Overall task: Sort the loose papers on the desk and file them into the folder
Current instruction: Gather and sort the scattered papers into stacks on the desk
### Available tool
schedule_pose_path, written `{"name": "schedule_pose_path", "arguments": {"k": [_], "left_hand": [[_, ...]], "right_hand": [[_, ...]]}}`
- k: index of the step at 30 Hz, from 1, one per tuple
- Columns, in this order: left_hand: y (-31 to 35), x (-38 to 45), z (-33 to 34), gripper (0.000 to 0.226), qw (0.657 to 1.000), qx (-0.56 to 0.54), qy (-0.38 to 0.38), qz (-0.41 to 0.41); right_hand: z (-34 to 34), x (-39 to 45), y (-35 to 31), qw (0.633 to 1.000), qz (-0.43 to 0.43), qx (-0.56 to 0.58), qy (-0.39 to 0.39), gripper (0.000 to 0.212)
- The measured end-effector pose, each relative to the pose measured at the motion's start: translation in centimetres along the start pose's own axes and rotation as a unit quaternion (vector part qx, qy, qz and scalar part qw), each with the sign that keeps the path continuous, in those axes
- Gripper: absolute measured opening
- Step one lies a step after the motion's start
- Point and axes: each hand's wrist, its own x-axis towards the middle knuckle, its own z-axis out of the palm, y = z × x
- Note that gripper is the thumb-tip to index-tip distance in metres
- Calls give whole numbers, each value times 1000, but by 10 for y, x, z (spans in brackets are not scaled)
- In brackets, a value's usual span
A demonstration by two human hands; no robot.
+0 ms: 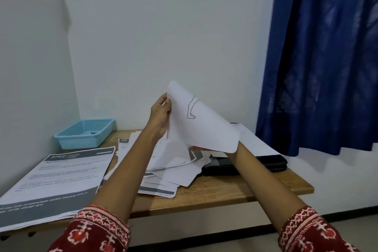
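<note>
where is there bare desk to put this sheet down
Bare wood shows along the front right of the desk, between the loose pile and the right edge, in front of the black folder. The middle and left are crowded: the pile, the printed stack, the blue tray.

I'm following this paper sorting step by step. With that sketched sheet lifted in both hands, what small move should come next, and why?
Probably lower the sketched sheet onto the neat printed stack at the left, or start a new pile beside it. The left hand pinches its top edge and the right hand, mostly hidden, holds its lower edge, so it hangs clear above the messy pile.
</note>
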Motion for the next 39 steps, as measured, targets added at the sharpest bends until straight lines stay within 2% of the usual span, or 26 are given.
{"name": "schedule_pose_path", "arguments": {"k": [3, 5, 7, 8, 10, 12, 14, 17, 20, 23, 27, 32, 35, 37, 39], "left_hand": [[-16, 0, 3, 26, 987, 144, 64, -11], [-29, 1, 6, 28, 969, 225, 95, -45], [-42, -1, 10, 39, 953, 264, 83, -122], [-50, -2, 12, 45, 948, 269, 57, -161], [-64, -9, 18, 53, 924, 334, -19, -184], [-75, -21, 27, 53, 869, 461, -100, -152], [-87, -28, 35, 46, 821, 539, -146, -115], [-104, -31, 47, 29, 822, 550, -123, -76], [-119, -30, 58, 7, 830, 552, -57, -57], [-122, -34, 67, 16, 830, 556, -32, -47], [-106, -31, 58, 47, 800, 598, 23, -31], [-88, -17, 0, 33, 784, 613, 84, -47], [-77, -11, -46, 26, 783, 602, 130, -88], [-73, -8, -77, 24, 802, 565, 152, -117], [-68, -6, -103, 24, 810, 546, 175, -126]], "right_hand": [[-14, 11, -14, 998, -23, -29, 41, 22], [-35, 29, -16, 993, -59, 48, 93, 20], [-63, 42, -14, 976, -91, 124, 152, 33], [-78, 46, -11, 971, -101, 120, 179, 41], [-108, 51, 2, 968, -96, 49, 226, 49], [-132, 48, 18, 965, -68, -64, 244, 42], [-149, 43, 33, 951, -44, -178, 250, 38], [-159, 41, 42, 913, -46, -309, 263, 34], [-153, 46, 38, 891, -66, -380, 240, 23], [-136, 56, 31, 874, -94, -433, 199, 19], [-91, 68, 22, 866, -162, -452, 140, 20], [-8, 79, 12, 871, -229, -431, 64, 25], [47, 86, 18, 879, -212, -426, 17, 29], [69, 95, 31, 853, -174, -492, -7, 37], [80, 104, 45, 810, -124, -573, -17, 43]]}}
